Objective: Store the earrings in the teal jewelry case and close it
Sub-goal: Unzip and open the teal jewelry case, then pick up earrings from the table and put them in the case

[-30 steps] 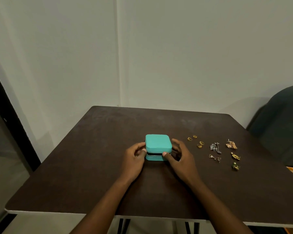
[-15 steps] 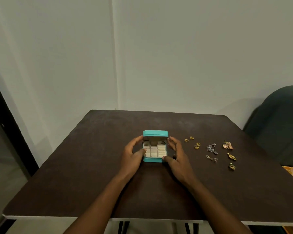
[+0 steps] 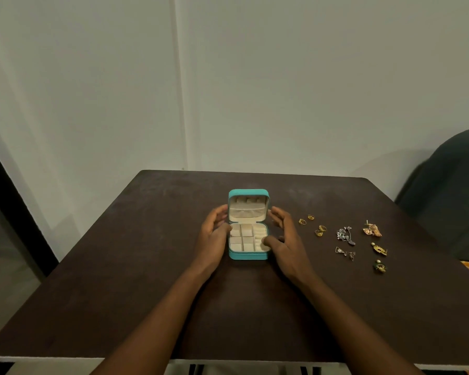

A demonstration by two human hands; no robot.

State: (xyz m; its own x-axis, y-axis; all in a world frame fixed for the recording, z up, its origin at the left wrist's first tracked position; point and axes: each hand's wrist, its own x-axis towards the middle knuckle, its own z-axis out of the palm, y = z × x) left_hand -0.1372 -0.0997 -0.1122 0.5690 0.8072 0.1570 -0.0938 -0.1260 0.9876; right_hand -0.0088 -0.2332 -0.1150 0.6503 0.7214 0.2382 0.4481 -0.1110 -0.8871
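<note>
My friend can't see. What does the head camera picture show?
A teal jewelry case lies open on a dark table, with the left hand and right hand at its sides. Earrings lie loose to its right.

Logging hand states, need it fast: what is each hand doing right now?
Left hand: open, thumb touching the left side of the teal jewelry case.
Right hand: open, thumb resting on the case's right edge, holding nothing.

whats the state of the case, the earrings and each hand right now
case: open, lid upright, compartments look empty
earrings: loose on the table right of the case, none stored
left hand: open, thumb against the case's left side
right hand: open, thumb on the case's right edge
</note>
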